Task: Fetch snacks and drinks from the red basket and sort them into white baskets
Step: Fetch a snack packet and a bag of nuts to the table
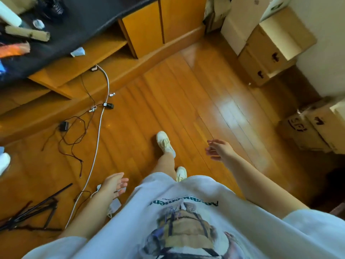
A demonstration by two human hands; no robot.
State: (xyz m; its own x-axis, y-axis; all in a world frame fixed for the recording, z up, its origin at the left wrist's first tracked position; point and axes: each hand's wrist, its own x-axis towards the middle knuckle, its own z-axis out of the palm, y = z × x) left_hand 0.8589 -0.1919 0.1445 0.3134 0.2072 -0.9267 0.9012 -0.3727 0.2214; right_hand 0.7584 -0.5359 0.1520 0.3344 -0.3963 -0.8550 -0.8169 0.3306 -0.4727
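I look straight down at a wooden floor [186, 94] and my own white shirt and shoes. My left hand [114, 185] hangs beside my hip, fingers apart and holding nothing. My right hand [219, 149] is stretched forward over the floor, fingers spread, also holding nothing. No red basket, white basket, snack or drink is in view.
A black-topped wooden desk [74, 58] with clutter stands at the upper left. Cables and a white cord [99, 131] trail over the floor on the left, with black rods [37, 208] near them. Cardboard boxes [268, 53] are stacked at the right, and another box [308, 128] sits lower.
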